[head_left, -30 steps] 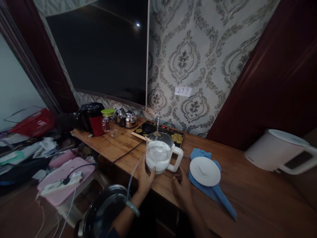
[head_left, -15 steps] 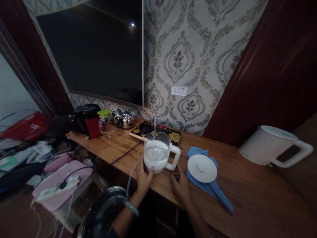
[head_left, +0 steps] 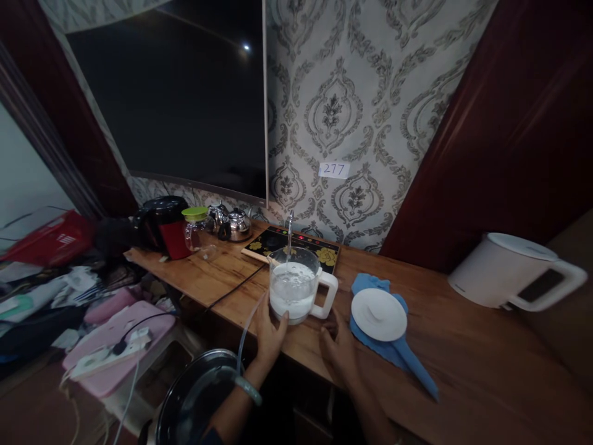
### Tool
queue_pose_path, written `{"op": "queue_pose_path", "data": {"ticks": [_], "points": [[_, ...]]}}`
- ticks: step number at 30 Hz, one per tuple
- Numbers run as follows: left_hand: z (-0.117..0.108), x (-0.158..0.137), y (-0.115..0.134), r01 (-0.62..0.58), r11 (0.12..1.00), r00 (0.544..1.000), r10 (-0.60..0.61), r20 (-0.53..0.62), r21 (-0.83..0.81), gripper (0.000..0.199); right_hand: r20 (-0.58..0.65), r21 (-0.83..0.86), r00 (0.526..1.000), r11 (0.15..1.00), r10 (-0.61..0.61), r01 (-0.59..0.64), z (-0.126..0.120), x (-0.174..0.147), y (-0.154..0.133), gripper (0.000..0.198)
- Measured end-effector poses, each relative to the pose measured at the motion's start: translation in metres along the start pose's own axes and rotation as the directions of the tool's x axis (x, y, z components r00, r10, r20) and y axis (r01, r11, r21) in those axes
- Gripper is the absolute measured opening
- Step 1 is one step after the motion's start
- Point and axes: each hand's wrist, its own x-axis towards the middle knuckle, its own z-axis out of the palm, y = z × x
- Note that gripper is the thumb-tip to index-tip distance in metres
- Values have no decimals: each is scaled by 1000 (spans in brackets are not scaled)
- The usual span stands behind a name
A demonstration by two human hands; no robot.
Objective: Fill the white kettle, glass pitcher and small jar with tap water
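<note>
A clear glass kettle (head_left: 293,288) with a white handle stands near the front edge of the wooden table. From a slim metal spout (head_left: 290,227) behind it, water runs down into the kettle, which is partly filled. My left hand (head_left: 271,330) cups the kettle's left side low down, thumb on the front. Beside the handle's lower end is my right hand (head_left: 338,346), fingers apart and loosely bent, holding nothing; some fingertips are in shadow. A white lid (head_left: 378,315) lies on a blue cloth (head_left: 399,357) right of that hand.
Behind the kettle lies a black panel (head_left: 259,245) with gold flowers and a lit red light. A white electric kettle (head_left: 503,272) stands right; a green-lidded jug (head_left: 194,228) and small metal teapots (head_left: 238,225) stand left. Below are a dark pot (head_left: 199,389) and a pink stool (head_left: 99,371).
Both hands and the kettle stay practically where they were. Water keeps running, and the ripples on its surface look different. The view has shifted very slightly.
</note>
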Motion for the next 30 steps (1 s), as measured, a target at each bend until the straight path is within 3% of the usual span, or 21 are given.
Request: {"op": "queue_pose_path", "data": {"ticks": [30], "points": [[-1, -2, 1, -5, 1000, 1000, 5, -5, 4, 65, 0, 32, 1000, 999, 5, -5, -2, 0, -1, 63]]}}
